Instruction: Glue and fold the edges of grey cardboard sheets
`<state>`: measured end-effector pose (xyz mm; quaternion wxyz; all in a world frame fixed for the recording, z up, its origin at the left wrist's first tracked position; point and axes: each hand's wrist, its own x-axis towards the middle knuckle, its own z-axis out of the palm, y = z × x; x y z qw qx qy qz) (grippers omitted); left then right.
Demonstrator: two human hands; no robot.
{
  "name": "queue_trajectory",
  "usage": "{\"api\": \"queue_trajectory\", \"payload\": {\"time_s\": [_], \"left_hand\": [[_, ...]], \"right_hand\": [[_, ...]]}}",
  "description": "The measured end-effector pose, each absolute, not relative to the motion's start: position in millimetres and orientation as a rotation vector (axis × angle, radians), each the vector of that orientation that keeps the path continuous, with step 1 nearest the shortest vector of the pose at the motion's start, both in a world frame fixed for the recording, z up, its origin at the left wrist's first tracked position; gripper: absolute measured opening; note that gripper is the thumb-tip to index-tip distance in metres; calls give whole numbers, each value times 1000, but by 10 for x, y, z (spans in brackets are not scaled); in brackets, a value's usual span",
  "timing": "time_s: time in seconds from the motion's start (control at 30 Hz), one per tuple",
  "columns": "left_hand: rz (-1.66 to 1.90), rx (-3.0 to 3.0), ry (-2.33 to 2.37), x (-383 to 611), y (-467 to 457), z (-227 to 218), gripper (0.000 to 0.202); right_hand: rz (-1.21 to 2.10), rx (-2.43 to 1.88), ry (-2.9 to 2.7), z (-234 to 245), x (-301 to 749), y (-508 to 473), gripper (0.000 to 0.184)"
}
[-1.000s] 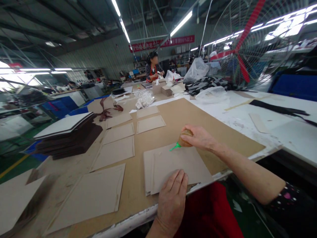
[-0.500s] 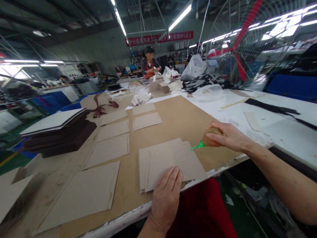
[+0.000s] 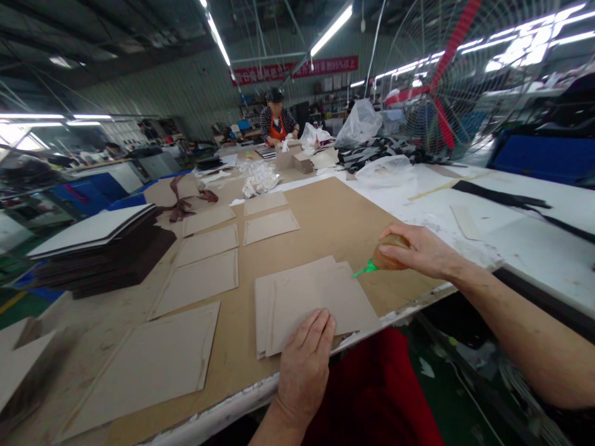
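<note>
Under my left hand point(image 3: 307, 356) lies a small fanned stack of grey-beige cardboard sheets point(image 3: 302, 291) at the table's front edge. The fingers of that hand rest flat on the top sheet. My right hand point(image 3: 416, 248) is wrapped round a brownish squeeze glue bottle point(image 3: 393, 251) with a green nozzle point(image 3: 367, 268). The bottle is tilted, its tip pointing left at the upper right edge of the stack. I cannot tell whether the tip touches the card. A narrow strip resembling glue runs along the left side of the top sheet.
Separate cardboard sheets point(image 3: 198, 277) lie in rows to the left, with a large one point(image 3: 149, 365) in front. Behind them stands a stack of dark sheets with a white top point(image 3: 97, 232). Crumpled plastic point(image 3: 258, 179), a person point(image 3: 277, 121) and a large fan point(image 3: 437, 87) are farther back.
The whole view has shifted slightly, so things sit a little farther left. Both hands keep nearly the same pose, with the nozzle still near the stack's right edge.
</note>
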<state>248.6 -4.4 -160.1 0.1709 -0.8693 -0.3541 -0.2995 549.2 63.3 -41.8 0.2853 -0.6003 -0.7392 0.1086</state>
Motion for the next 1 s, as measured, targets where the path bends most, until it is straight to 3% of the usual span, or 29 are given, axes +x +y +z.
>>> {"api": "queue_trajectory", "payload": {"time_s": [0.23,0.5,0.83,1.0], "left_hand": [[-841,-2482,-1000,2476,-41,-1604,40],[-826,-2504,-1004,2471,-33,-1616,39],[-845,-2487,-992,2477,-26,-1607,40],[-837,-2500,-1010,2480,-32,-1615,42]], "right_hand": [[235,-1571,-1913,-493,5446,713,26],[388,-1494,-2090,-339,5622,48,30],[155,-1435,-1977,-558,5536,258,25],[313,-1466,-2032,-512,5615,168,29]]}}
